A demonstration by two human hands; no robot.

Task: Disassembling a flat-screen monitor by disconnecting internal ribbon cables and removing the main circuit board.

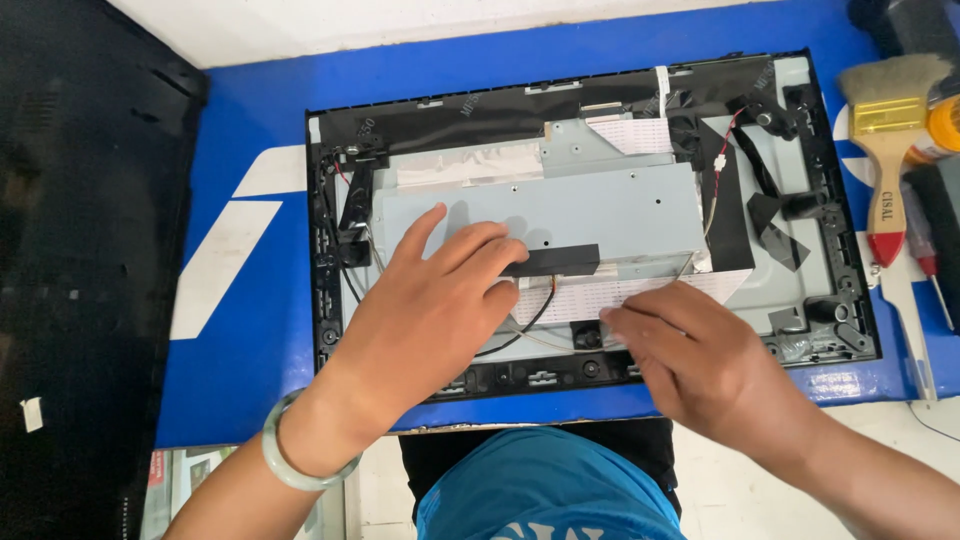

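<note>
Head view: left hand [425, 305] lies palm down and flat, fingers spread, on the grey metal shield plate [600, 205] of an opened monitor chassis [840, 300]. Its fingertips reach the near end of a black tape strip [555, 260]; nothing gripped, hand released. A pale green bangle [285, 465] sits on that wrist.

Right hand [700, 355] comes in from the lower right, fingers curled and pressing on the white flat ribbon cable [600, 293] just below the plate's front edge. Cannot tell whether it pinches the cable or only holds it down.

Chassis lies back-up on the blue tabletop [250, 340]. Inside it: the plate, ribbon cables, thin red and black wires just between the two hands, more black tape beyond the right hand.

Paintbrush [885, 140] and a screwdriver [930, 265] lie on the tabletop, well beyond the right hand.
</note>
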